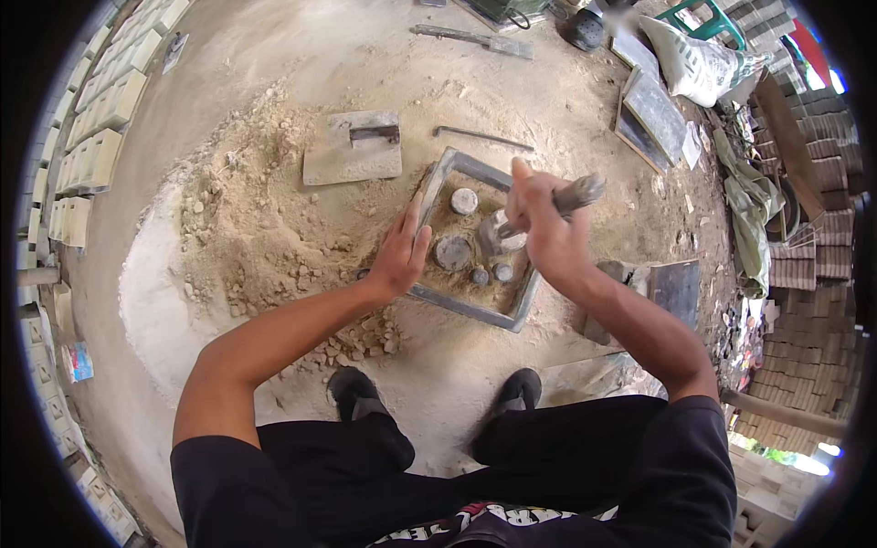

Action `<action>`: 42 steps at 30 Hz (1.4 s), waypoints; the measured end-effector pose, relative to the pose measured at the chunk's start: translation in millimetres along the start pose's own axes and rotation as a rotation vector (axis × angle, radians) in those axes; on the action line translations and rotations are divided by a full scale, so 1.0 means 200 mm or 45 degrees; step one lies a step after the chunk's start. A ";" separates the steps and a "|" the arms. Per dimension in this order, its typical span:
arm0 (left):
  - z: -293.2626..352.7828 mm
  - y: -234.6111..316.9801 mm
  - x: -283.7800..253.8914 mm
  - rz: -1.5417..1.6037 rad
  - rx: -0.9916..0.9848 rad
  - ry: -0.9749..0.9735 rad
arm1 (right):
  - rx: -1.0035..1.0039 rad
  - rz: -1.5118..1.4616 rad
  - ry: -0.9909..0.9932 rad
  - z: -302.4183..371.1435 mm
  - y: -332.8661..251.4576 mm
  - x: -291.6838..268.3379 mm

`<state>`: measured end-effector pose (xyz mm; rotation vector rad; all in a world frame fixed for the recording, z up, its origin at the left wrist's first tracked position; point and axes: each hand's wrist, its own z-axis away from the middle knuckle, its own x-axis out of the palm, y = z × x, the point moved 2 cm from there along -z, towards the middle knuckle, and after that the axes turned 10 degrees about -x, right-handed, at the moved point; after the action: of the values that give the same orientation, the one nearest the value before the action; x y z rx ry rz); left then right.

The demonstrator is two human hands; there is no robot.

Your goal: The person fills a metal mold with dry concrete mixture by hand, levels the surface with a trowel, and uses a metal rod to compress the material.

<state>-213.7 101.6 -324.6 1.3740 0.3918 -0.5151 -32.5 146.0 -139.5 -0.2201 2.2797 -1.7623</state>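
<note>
A grey rectangular moulding frame [525,306] lies on the ground, filled with tan sand. My left hand [400,251] rests with its fingers stretched along the frame's left side. Over the frame's right part, my right hand [553,233] is closed round a thick grey club-like tool [582,192], whose blunt end sticks out beyond the fist. Set in the sand are a small round disc [464,201], a wider round piece [453,252] and two small knobs [502,272]. Below my right hand stands a pale block-like piece [498,234]; I cannot tell whether it belongs to the tool.
Loose sand and lumps [247,228] heap up left of the frame. Beyond it lie a flat float with a handle [375,163] and a thin bent rod [484,137]. A trowel-like tool [475,39], boards [653,119] and a white sack [694,64] are farther off.
</note>
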 end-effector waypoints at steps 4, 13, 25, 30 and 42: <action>-0.01 -0.01 0.00 0.014 0.061 0.034 | -0.423 0.340 -0.300 0.06 0.15 0.01; -0.05 -0.11 0.03 0.376 -0.068 0.107 | -0.267 0.295 -0.524 -0.10 0.15 0.19; -0.09 -0.27 0.12 0.609 -0.297 0.103 | -0.262 0.044 -0.631 -0.15 0.11 0.17; -0.09 -0.31 0.11 0.549 -0.337 0.073 | -0.011 -0.138 -0.742 -0.23 0.22 0.13; -0.06 -0.15 -0.04 -0.352 -0.161 0.245 | 0.034 0.043 -0.100 -0.12 0.11 0.29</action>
<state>-236.2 110.3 -346.9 1.2572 0.7663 -0.5749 -94.1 157.4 -161.1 -0.2396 2.1912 -1.7354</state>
